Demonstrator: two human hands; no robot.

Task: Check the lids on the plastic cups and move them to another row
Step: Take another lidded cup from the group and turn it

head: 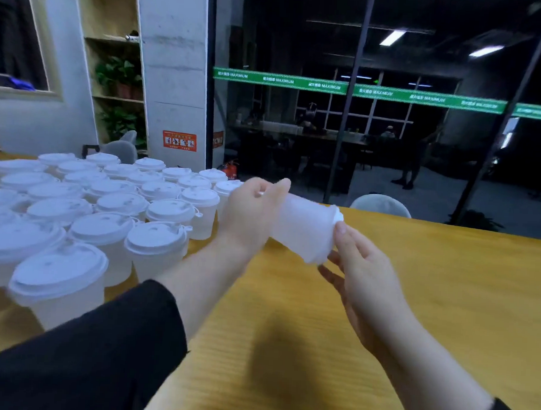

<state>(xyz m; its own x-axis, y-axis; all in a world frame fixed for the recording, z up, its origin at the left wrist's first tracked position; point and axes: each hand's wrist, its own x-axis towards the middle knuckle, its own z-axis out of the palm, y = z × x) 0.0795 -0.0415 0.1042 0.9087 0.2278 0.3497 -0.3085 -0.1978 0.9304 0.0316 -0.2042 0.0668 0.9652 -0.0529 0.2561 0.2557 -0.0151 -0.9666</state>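
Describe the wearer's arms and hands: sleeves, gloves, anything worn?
Both hands are bare: no gloves, rings or watch visible on the left hand or right hand. Black long sleeves on both arms, pushed up so the forearms are uncovered. No markings visible.

Tabletop, left part: lidded cups packed rim to rim from near edge to far edge; no gap for a hand between them. Right part: bare wood to the far edge. Chair back just beyond that edge.
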